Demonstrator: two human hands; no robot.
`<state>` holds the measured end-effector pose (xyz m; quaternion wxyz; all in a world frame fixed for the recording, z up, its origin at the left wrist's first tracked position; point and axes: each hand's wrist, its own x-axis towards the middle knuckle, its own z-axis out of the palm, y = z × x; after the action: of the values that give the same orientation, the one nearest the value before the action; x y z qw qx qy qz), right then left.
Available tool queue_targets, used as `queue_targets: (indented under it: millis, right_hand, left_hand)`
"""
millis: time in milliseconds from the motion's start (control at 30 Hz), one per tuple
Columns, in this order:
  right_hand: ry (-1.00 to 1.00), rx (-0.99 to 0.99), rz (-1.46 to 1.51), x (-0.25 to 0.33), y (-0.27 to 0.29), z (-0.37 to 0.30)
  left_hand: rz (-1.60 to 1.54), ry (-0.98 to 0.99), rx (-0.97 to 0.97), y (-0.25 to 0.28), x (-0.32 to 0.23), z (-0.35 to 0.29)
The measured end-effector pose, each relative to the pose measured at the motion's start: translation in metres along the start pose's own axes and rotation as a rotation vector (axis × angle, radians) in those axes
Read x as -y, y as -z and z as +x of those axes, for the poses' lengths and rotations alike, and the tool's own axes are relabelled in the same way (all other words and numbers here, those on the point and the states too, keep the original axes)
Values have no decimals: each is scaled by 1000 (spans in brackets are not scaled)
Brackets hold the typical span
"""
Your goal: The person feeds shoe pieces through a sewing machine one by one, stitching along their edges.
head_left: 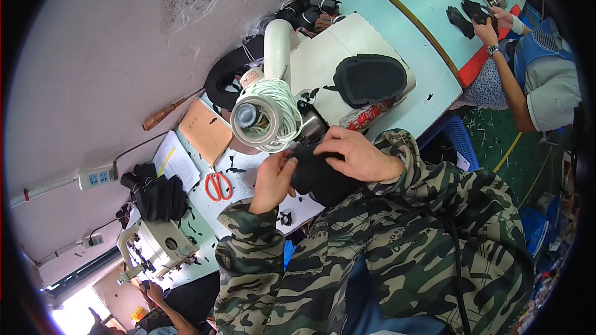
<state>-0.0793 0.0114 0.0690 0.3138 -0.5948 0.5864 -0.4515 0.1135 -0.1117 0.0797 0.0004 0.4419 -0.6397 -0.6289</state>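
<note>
The black cloth [326,180] is sitting between both hands, long axis apparently running 10 to 4 o'clock. The left hand [273,180] is gripping its 9 o'clock edge; the right hand [360,156] is touching its 1 o'clock side, closure indeterminable. The metal machine head [314,126] is obstructing 12; scissors [218,195] are lying at 9.

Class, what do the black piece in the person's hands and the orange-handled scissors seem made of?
Black piece: probably fabric, matte; its surface looks dull, without glare.
Scissors: handles likely plastic, judging by their even, bright orange colour.
</note>
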Motion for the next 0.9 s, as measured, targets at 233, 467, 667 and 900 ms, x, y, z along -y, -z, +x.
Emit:
queue_targets:
  millis: [233,467,667,900]
  right_hand:
    - [-102,64,-165,-6,-14,16]
    - [-105,268,-191,2,48,32]
    - [-196,160,108,-3,0,3]
    - [-358,103,182,-6,-12,11]
  left_hand:
    - [577,-672,-324,7,-1,29]
    - [269,-214,-101,-6,-9,15]
    - [-121,170,178,3,0,-10]
    - [28,54,-38,1,-15,17]
